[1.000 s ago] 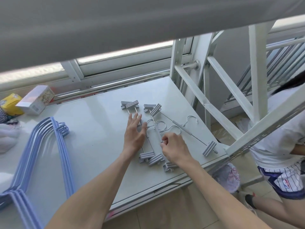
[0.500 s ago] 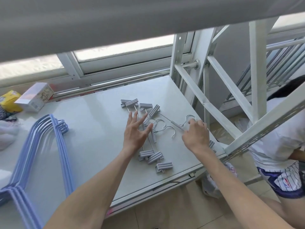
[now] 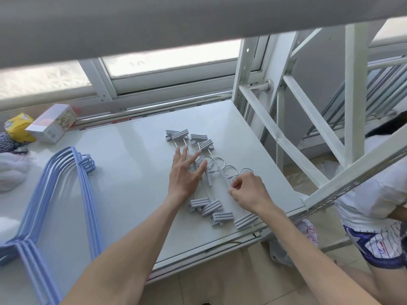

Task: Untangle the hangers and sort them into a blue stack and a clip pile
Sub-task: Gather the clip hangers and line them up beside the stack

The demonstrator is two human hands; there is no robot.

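Note:
Several grey clip hangers [image 3: 210, 175] lie side by side on the right part of the white table [image 3: 132, 172], their clips at the far and near ends and their metal hooks in the middle. My left hand [image 3: 185, 175] rests flat with fingers spread on the leftmost ones. My right hand [image 3: 248, 191] pinches the bar of the rightmost clip hanger [image 3: 242, 220] just below its hook. A stack of blue hangers [image 3: 63, 194] lies at the table's left side.
A white box [image 3: 51, 123] and a yellow pack [image 3: 17, 126] sit at the back left, with white cloth [image 3: 11, 172] beside them. A white metal frame [image 3: 312, 128] rises off the table's right edge. Another person [image 3: 374, 216] sits low at the right.
My right hand has drawn the outlying clip hanger from the right edge in beside the others, so it lies parallel to them. My left hand has stayed on the pile.

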